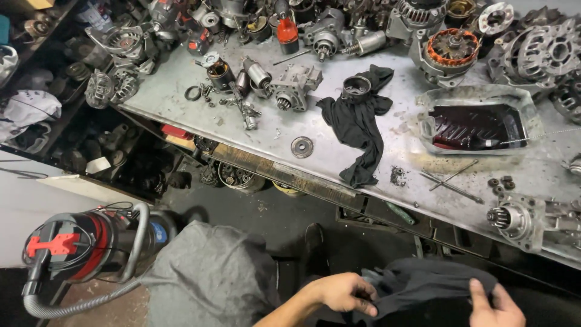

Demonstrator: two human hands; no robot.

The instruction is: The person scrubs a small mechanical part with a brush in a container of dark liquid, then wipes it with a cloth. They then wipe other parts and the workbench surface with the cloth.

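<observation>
Low in the view, below the bench's front edge, my left hand point(345, 293) pinches one end of a dark grey cloth point(423, 284). My right hand point(493, 309) grips the cloth's other end, thumb on top, so the cloth is stretched between both hands. A second black rag point(357, 130) lies draped on the metal workbench point(254, 136), partly under a small round metal housing point(356, 88).
The bench carries several starter and alternator parts: a starter body point(293, 85), a flat washer disc point(301, 147), a metal tray of dark red fluid point(478, 124), long bolts point(451, 180), a drive-end piece point(523, 221). A black and red vacuum cleaner point(78, 242) stands at lower left.
</observation>
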